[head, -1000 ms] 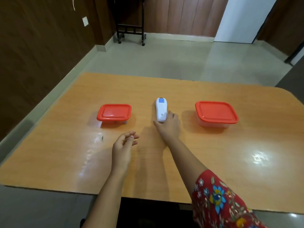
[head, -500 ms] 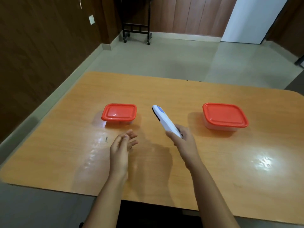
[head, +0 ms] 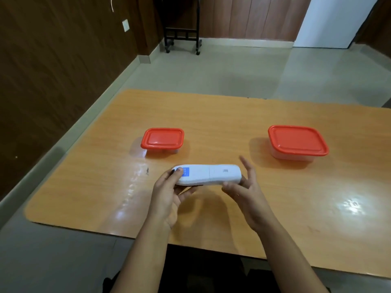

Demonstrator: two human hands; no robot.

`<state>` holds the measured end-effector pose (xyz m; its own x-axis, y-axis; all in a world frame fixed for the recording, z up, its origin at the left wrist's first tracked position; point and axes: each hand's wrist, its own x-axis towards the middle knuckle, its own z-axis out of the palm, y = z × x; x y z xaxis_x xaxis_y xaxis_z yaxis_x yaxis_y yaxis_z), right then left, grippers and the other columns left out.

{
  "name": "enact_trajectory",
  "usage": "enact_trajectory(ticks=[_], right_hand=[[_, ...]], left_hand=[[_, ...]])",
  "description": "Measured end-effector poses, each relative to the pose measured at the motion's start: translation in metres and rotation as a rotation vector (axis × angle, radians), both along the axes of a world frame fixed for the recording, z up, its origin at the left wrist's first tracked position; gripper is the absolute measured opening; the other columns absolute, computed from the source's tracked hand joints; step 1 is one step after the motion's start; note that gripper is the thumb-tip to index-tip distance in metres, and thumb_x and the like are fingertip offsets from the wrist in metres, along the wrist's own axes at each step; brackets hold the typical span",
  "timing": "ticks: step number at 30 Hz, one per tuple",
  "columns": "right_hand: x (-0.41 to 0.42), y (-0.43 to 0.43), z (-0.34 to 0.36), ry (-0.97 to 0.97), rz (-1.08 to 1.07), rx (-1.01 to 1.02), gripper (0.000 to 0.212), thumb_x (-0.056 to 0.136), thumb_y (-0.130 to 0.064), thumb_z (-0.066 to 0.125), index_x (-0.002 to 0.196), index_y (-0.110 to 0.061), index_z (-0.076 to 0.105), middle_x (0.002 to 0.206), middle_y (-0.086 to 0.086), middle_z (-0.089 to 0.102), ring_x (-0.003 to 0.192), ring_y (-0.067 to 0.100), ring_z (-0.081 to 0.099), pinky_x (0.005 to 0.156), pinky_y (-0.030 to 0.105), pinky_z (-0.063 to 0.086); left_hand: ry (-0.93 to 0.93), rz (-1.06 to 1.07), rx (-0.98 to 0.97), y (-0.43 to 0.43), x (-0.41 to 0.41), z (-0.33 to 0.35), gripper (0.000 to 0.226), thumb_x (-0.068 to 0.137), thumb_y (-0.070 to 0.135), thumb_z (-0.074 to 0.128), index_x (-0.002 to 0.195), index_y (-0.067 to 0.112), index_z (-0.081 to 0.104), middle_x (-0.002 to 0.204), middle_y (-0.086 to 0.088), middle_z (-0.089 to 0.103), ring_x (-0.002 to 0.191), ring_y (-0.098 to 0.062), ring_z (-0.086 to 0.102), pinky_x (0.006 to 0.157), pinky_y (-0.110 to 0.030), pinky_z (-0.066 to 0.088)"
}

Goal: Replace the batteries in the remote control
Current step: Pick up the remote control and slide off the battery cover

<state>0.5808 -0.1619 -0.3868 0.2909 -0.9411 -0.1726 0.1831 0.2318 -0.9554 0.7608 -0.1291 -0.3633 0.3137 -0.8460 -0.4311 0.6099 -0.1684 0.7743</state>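
1. The white plastic remote control (head: 208, 174), long and rounded with a small blue label near one end, is held level above the glossy orange wooden counter (head: 211, 115), lying crosswise in front of the person with its back facing up.
2. The left hand (head: 169, 192) reaches up from below with the wrist bent; its fingers (head: 176, 172) are wrapped round the labelled end, thumb underneath, gripping it.
3. The right hand (head: 246, 192) supports the other end against its thumb and palm. Its fingers (head: 246, 164) are spread and loosely extended behind the remote, not clenched on it.
4. Both bare forearms come up from the near edge of the counter and angle inward toward each other.
5. A small red-lidded clear plastic box (head: 162, 140) sits on the counter beyond the left hand, and a larger red-lidded clear plastic box (head: 297, 142) sits well apart to the right.
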Motion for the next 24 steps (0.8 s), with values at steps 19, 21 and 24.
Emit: enact_trajectory(ticks=[19, 21, 24], right_hand=[[0.033, -0.006, 0.006, -0.058, 0.271, 0.335, 0.035, 0.094, -0.028, 0.053, 0.125, -0.014, 0.047, 0.078, 0.018, 0.062, 0.064, 0.03, 0.062, 0.06, 0.036, 0.054], [0.034, -0.005, 0.004, -0.027, 0.31, 0.352, 0.032, 0.094, -0.03, 0.053, 0.121, -0.014, 0.047, 0.079, 0.019, 0.061, 0.061, 0.029, 0.061, 0.057, 0.034, 0.052], [0.036, -0.003, 0.002, 0.033, 0.375, 0.347, 0.029, 0.095, -0.033, 0.052, 0.115, -0.012, 0.048, 0.082, 0.017, 0.064, 0.064, 0.028, 0.064, 0.061, 0.036, 0.054]], left_hand=[[-0.365, -0.19, 0.035, -0.014, 0.016, -0.015, 0.023, 0.098, 0.032, 0.044, 0.112, 0.022, 0.06, 0.111, 0.005, 0.07, 0.103, -0.015, 0.066, 0.095, -0.037, 0.045], [-0.367, -0.256, 0.011, -0.015, 0.012, -0.015, 0.027, 0.096, 0.036, 0.047, 0.116, 0.022, 0.059, 0.111, 0.006, 0.071, 0.101, -0.012, 0.066, 0.096, -0.036, 0.045], [-0.365, -0.346, -0.003, -0.013, 0.004, -0.016, 0.026, 0.091, 0.03, 0.059, 0.116, 0.024, 0.06, 0.108, -0.004, 0.071, 0.094, -0.016, 0.067, 0.091, -0.038, 0.05]])
